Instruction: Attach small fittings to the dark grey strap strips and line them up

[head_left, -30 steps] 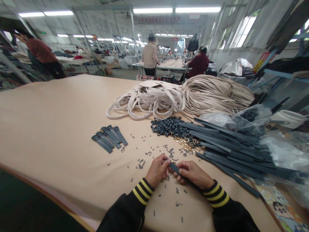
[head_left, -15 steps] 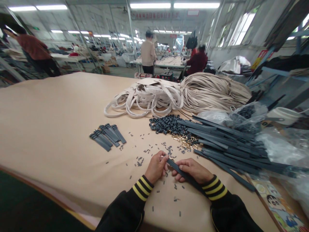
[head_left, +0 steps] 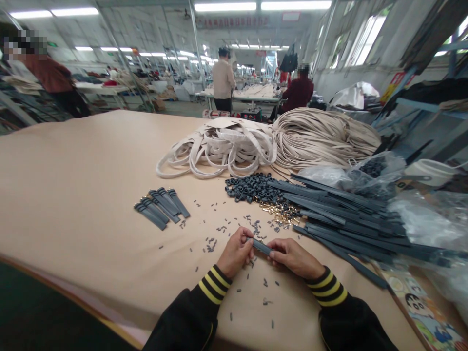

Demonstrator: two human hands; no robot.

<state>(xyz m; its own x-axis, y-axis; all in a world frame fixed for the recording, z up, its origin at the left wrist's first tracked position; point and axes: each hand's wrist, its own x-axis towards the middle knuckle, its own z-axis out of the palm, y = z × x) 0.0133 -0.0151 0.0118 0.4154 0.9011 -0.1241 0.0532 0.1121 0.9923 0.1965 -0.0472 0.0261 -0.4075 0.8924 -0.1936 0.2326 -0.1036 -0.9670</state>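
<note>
Holding one strap (head_left: 262, 246): two hands (head_left: 236, 253)

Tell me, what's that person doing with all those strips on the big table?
A person is holding a short dark strip in both hands, the left hand at one end and the right hand near the other. Small dark bits are scattered on the table around them. A row of dark straps lies to the left. To the right are longer dark strips, beside dark loops and gold-coloured metal pieces.
</note>
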